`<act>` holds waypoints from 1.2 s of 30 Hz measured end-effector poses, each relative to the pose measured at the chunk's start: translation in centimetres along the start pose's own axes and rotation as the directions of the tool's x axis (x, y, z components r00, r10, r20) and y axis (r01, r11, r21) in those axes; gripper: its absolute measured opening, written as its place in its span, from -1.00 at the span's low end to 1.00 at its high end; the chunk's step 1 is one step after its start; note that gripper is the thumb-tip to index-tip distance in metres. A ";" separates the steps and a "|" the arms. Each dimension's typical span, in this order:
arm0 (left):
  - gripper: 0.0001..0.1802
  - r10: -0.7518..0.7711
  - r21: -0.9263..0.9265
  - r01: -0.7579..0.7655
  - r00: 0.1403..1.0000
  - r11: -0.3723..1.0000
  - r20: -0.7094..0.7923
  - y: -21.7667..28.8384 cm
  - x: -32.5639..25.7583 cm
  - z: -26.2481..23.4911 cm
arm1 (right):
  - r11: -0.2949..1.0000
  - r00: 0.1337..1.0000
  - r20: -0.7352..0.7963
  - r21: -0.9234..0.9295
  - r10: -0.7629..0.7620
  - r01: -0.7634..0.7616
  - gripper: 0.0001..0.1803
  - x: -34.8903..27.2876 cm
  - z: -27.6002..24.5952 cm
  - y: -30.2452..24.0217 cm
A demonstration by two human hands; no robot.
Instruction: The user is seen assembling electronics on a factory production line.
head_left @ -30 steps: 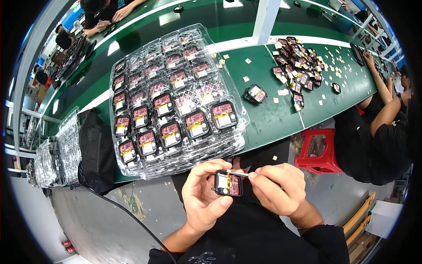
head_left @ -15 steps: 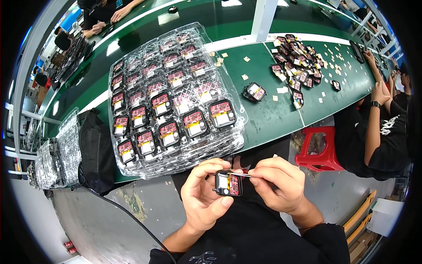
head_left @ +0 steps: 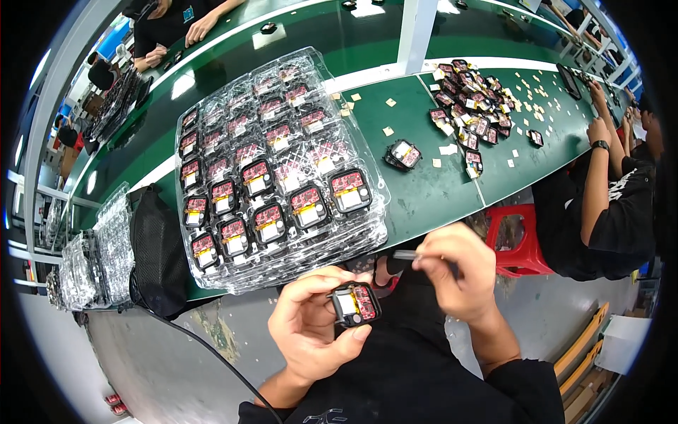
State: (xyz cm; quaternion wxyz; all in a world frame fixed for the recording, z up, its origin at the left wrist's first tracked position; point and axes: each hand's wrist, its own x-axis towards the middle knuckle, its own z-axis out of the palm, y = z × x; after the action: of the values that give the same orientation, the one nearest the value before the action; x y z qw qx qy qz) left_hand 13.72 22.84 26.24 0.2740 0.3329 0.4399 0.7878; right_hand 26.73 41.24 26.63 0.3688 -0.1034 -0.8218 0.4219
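Observation:
My left hand grips a small black device housing by its edges, fingers behind and thumb along the lower rim. Inside it a red circuit board, a white block and yellow tape face up. Off to its right, my right hand, slightly blurred, pinches metal tweezers, whose tips point left and are apart from the housing. Just beyond my hands, a stack of clear plastic trays carries rows of similar housings. One more housing lies on the green table right of the trays.
A pile of housings and scattered pale squares lie on the green table. Left of the trays are a black mesh bag and more clear trays. A red stool and a co-worker are at right.
My right hand and the tweezers have drawn away from the housing, up and to the right. My left hand has shifted slightly left with the housing, now tilted differently.

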 end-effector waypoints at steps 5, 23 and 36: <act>-0.38 0.334 0.620 -0.278 0.942 0.733 0.027 2.1 4.8 -0.6 | 0.876 0.964 -0.188 -0.412 0.187 -0.250 -0.74 3.5 0.7 6.1; -0.62 0.111 0.962 -0.206 0.967 -0.177 0.228 3.0 12.2 -1.3 | 0.920 0.966 -0.242 -0.349 0.094 -0.177 -0.70 5.0 1.1 6.4; -0.24 -0.210 0.140 0.176 0.936 0.974 0.283 1.3 4.6 1.0 | 0.964 0.975 -0.052 0.149 -0.217 0.222 -0.49 1.2 0.2 -0.5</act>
State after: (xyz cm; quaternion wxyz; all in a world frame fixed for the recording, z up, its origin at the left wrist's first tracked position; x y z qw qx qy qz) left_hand 11.42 26.10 29.06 0.3938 0.4172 0.4679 0.6723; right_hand 25.80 41.38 27.58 0.4345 0.0096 -0.7866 0.4386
